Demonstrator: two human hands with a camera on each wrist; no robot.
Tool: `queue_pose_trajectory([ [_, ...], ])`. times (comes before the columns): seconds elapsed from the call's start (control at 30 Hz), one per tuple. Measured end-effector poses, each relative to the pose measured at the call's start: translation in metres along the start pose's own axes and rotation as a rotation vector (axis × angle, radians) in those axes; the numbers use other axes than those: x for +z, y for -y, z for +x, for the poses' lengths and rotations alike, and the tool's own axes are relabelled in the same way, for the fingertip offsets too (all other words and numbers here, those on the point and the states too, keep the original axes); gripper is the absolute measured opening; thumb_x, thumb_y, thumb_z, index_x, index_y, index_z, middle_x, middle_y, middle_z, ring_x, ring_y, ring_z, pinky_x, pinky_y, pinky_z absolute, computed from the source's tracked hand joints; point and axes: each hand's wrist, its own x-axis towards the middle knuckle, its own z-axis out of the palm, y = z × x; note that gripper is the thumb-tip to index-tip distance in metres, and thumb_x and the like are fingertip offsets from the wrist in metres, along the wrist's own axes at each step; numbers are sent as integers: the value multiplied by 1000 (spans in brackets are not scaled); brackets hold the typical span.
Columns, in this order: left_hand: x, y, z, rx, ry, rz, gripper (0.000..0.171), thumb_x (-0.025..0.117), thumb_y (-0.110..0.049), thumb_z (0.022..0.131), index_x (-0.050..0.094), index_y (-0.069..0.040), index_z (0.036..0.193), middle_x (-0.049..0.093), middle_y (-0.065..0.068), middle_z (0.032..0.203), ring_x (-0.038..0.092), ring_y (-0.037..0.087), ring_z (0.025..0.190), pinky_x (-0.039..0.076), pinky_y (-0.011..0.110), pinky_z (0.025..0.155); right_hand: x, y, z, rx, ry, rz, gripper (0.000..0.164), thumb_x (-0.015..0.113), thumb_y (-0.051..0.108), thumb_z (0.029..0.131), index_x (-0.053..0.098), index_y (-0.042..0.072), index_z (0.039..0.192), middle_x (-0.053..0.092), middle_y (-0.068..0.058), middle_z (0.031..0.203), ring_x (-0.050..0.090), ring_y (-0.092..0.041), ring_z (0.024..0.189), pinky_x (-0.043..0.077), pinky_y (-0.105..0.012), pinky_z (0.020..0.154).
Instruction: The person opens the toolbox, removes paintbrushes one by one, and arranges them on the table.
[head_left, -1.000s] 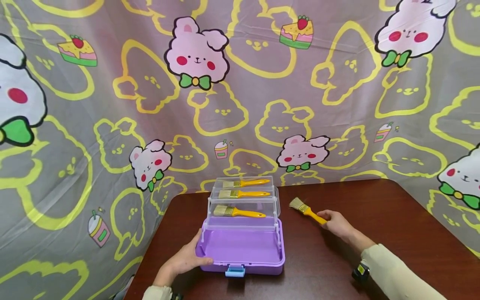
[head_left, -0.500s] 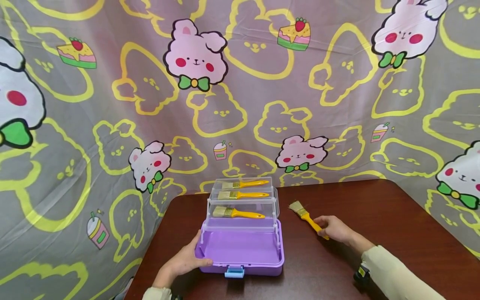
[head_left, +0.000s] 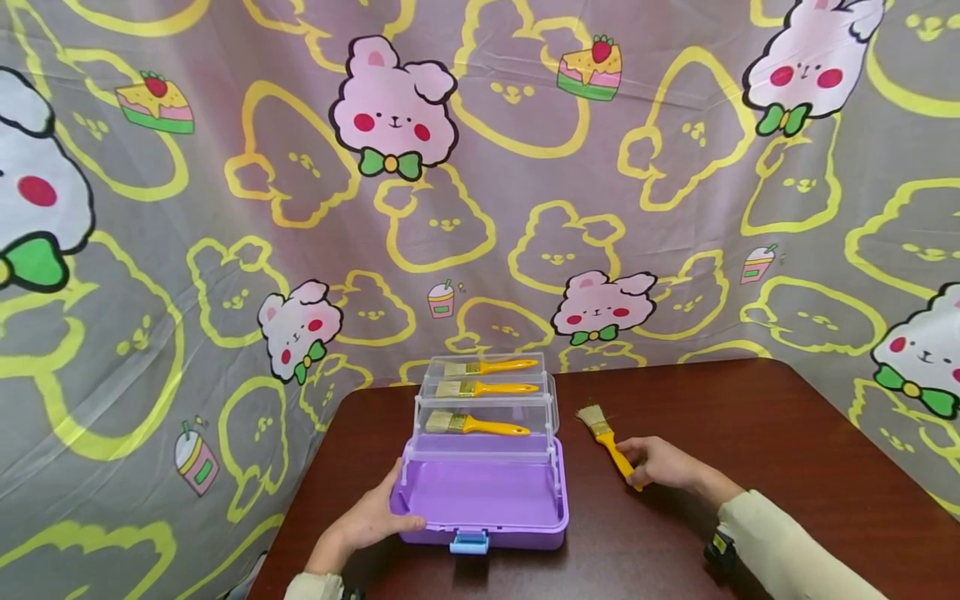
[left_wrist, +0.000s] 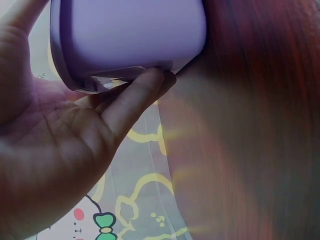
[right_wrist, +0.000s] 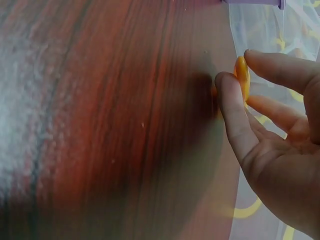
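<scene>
On the table stands an open purple box (head_left: 483, 493) with a blue latch (head_left: 470, 543) in front and stepped clear trays (head_left: 480, 456) raised behind. My left hand (head_left: 375, 517) holds its left front corner, thumb at the front rim, fingers along the side. In the left wrist view those fingers (left_wrist: 145, 87) touch the purple wall. To the right of the box lies a yellow-handled paintbrush (head_left: 609, 444), bristles pointing away. My right hand (head_left: 663, 464) pinches its handle near the end; the right wrist view shows the handle tip (right_wrist: 242, 80) between thumb and fingers.
Each of the three tiers bears one similar paintbrush: lower (head_left: 495, 428), middle (head_left: 506, 388) and upper (head_left: 506, 365). The dark brown table (head_left: 750, 433) stretches to the right. A cartoon-printed cloth (head_left: 480, 208) hangs behind and at both sides.
My right hand has moved left and toward me with the brush's handle end, turning the brush so it points more straight away. The left hand and the box have stayed put.
</scene>
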Motion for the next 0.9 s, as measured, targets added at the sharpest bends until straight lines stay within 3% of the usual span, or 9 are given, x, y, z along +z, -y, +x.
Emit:
queue_pose_trajectory([
  [0.17, 0, 1, 0, 15, -1, 4, 113, 79, -38, 75, 3, -7, 152, 32, 25, 146, 45, 39, 122, 33, 61, 98, 3, 4, -1, 10, 5, 4, 62, 74, 0, 73, 47, -15, 127, 60, -20, 107, 58, -30, 92, 53, -35, 66],
  [0.37, -1, 0, -1, 16, -20, 22, 114, 81, -37, 73, 5, -6, 152, 31, 26, 146, 45, 38, 122, 33, 61, 98, 9, 9, 1, 53, -2, 4, 63, 75, 2, 76, 45, -15, 129, 60, -17, 101, 63, -25, 79, 55, -37, 64],
  [0.9, 0, 1, -1, 2, -29, 49, 115, 81, -40, 72, 5, -5, 152, 32, 27, 145, 45, 40, 122, 33, 61, 97, 23, 14, 10, 45, -68, -13, 57, 74, -4, 75, 48, -15, 124, 57, -14, 87, 62, -21, 67, 55, -35, 56],
])
